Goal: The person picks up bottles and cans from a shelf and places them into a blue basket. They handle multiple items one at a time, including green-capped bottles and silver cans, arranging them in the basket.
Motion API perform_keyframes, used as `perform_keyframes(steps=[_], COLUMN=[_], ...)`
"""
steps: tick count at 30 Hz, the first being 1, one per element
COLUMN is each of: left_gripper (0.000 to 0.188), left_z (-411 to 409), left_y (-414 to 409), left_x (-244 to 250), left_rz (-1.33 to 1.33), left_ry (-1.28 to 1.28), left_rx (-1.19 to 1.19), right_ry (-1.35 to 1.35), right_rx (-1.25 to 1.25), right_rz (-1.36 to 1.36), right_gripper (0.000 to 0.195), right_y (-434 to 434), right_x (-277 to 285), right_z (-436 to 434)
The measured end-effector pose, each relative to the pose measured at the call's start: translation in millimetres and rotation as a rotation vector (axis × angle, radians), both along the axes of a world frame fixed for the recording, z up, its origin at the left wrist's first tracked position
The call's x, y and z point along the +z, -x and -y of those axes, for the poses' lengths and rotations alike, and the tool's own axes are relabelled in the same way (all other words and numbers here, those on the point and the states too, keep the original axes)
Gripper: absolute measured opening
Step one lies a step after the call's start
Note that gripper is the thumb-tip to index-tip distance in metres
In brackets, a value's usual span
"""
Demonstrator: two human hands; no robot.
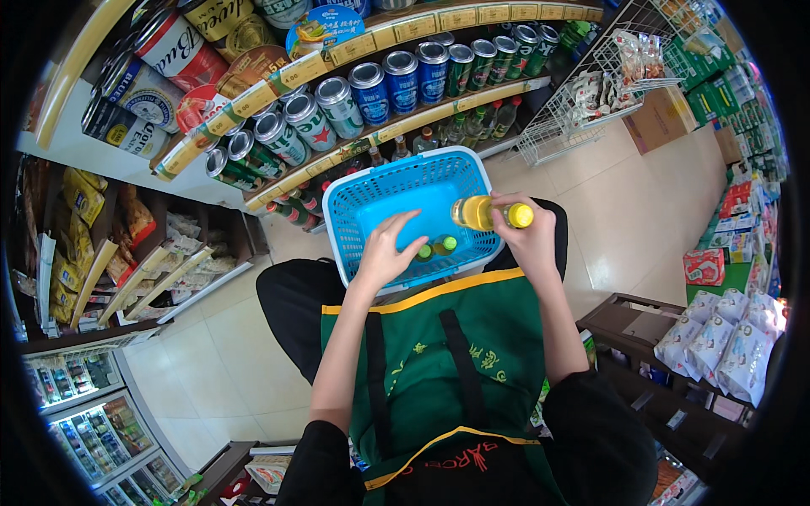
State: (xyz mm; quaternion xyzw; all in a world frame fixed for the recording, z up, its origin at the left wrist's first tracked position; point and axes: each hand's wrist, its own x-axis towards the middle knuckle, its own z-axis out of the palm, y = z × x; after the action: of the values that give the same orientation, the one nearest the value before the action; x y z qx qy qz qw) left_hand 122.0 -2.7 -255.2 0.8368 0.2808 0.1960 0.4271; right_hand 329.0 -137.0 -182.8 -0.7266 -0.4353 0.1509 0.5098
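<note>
My right hand grips a clear bottle of yellow liquid near its yellow cap, tilted above the right side of a blue plastic shopping basket. Two bottles with green caps stand inside the basket, close to its near wall. Over the basket's near left part is my left hand, fingers apart and holding nothing. Its thumb is close to the green caps; whether it touches one I cannot tell. A green apron with a yellow border covers my lap, just behind the basket.
Shelves ahead carry beer cans, with glass bottles on the lowest level. A wire rack of packets stands at front right. Snack bags fill the left shelves. White tissue packs sit on a dark shelf at right. Tiled floor surrounds me.
</note>
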Motion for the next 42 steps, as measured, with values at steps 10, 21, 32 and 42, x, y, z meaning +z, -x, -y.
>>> perform_keyframes(steps=[10, 21, 32, 42], left_gripper=[0.033, 0.032, 0.040, 0.055], left_z=[37.1, 44.3, 43.0, 56.1], left_y=[14.3, 10.9, 7.8, 14.9], left_x=[-92.0, -114.2, -112.5, -110.8], left_rz=[-0.245, -0.255, -0.317, -0.243], left_ry=[-0.337, -0.402, -0.359, -0.383], left_rx=[-0.107, -0.043, -0.082, -0.053], right_ry=[0.329, 0.488, 0.619, 0.573], right_rx=[0.006, -0.001, 0.043, 0.050], right_rz=[0.065, 0.090, 0.060, 0.002], right_gripper=[0.021, 0.021, 0.039, 0.067], right_y=[-13.3, -8.1, -9.0, -9.5], right_x=[-164.4, -230.1, -241.3, -224.3], right_z=[-3.3, -4.7, -1.7, 9.9])
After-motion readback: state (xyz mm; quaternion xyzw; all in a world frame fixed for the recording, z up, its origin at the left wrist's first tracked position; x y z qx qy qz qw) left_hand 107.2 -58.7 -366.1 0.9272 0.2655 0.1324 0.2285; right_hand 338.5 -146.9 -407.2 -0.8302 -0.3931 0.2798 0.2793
